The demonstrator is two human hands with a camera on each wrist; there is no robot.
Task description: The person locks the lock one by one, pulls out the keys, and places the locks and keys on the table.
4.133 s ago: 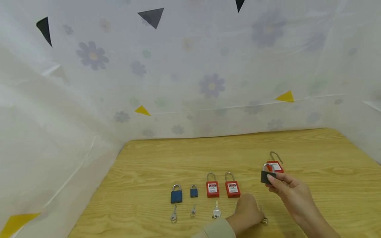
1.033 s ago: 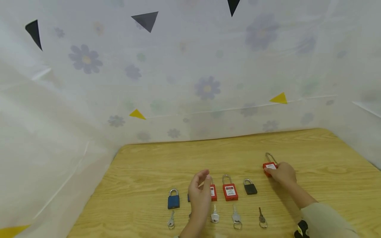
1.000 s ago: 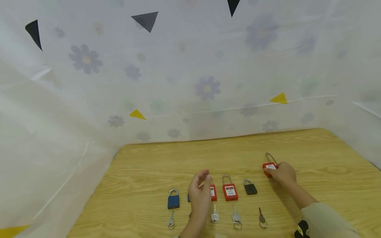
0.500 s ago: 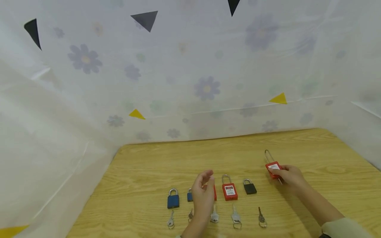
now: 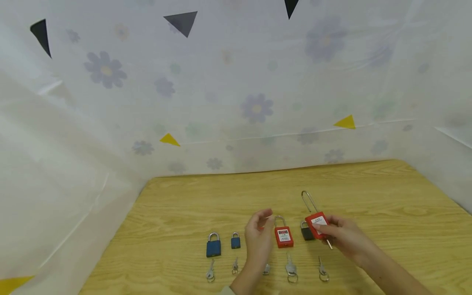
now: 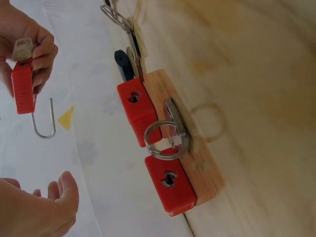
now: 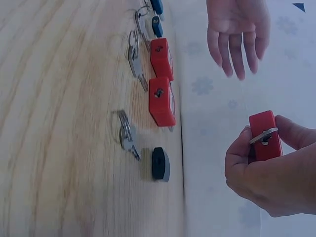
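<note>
My right hand (image 5: pixel 348 239) grips a red padlock (image 5: pixel 316 223) in the air, in front of a black padlock (image 5: pixel 306 234). Its long shackle stands released at one end. A key (image 7: pixel 264 135) sticks out of its keyhole, seen end-on in the right wrist view. My left hand (image 5: pixel 259 239) hovers with fingers loosely bent and holds nothing. On the table, one red padlock (image 5: pixel 284 237) stands just right of that hand. Another red padlock (image 6: pixel 170 182) is mostly hidden behind the hand in the head view, but shows in the left wrist view.
Two blue padlocks, one larger (image 5: pixel 213 248) and one smaller (image 5: pixel 235 242), lie at the left of the row. Several keys on rings, such as a silver key (image 5: pixel 291 268) and a darker key (image 5: pixel 322 269), lie in front. A patterned white sheet (image 5: pixel 221 102) hangs behind the wooden table (image 5: pixel 206 196).
The black padlock, earlier in my right hand, now lies in the row. My right hand has lifted the red padlock and brought it left. My left hand has shifted slightly right.
</note>
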